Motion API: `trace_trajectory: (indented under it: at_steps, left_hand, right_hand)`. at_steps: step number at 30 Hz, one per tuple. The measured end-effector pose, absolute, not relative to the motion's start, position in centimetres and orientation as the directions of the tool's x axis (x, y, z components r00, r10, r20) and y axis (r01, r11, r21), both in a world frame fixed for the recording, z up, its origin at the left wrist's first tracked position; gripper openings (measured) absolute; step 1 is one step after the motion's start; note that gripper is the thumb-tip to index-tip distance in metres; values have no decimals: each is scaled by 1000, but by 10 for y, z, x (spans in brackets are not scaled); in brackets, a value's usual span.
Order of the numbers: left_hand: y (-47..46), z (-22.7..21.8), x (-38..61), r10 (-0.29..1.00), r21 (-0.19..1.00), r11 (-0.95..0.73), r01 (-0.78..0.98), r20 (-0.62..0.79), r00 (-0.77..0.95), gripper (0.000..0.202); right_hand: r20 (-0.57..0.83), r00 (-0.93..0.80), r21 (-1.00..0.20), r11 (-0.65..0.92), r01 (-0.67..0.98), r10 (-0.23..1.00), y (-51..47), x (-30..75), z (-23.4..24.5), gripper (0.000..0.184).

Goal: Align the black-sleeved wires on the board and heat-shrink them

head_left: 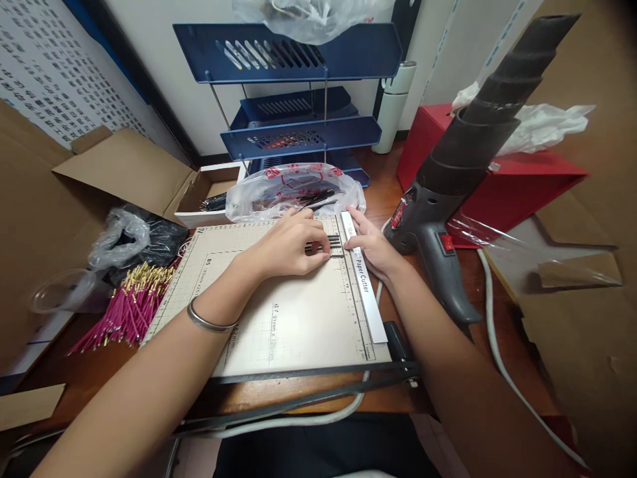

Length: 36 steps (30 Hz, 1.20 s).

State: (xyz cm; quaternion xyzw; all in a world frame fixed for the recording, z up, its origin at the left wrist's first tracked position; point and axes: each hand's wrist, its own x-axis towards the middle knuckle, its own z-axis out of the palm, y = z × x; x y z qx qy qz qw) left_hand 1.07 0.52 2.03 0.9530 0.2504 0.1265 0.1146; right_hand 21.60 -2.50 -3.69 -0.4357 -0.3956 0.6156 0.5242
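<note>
A cream paper cutter board (288, 318) with printed size lines lies in front of me. My left hand (293, 245) rests on its upper part, thumb and fingers bent together over several short, thin black pieces (334, 241) lying side by side. They point toward the white strip (365, 285) marked "Paper Cutter" along the board's right side. My right hand (373, 249) lies across the upper end of this strip, its fingers gripping the strip's edge near the ends of the black pieces. The cutter's dark arm (298, 401) lies low along the front of the board.
A dark heat gun (448, 199) stands at the right before a red box (542, 172). A plastic bag (293, 189) with black pieces lies behind the board, below a blue rack (298, 136). Magenta wires with gold ends (134, 302) are heaped at left, near an open carton (134, 166).
</note>
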Motion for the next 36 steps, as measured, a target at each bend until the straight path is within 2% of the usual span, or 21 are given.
trace_trajectory:
  at_steps: [5,11,18,26,36]
  left_hand:
    - [8,19,8,531,261,-838,478,192,825,18]
    - [9,18,8,519,252,-848,467,210,829,18]
    - [10,17,8,524,256,-844,472,205,826,18]
    - [10,16,9,525,265,-842,469,208,825,18]
    - [10,16,9,527,274,-840,468,208,824,17]
  right_hand:
    - [-121,-150,-942,-161,-296,981,-31,221,-33,103]
    - [-72,-169,-950,-119,-290,983,-31,219,-34,86]
    - [-99,-138,-947,-136,-292,985,-30,220,-38,107]
    - [-80,-158,-953,-122,-278,984,-31,220,-37,103]
    - [-126,-154,-946,-166,-279,980,-32,220,-34,122]
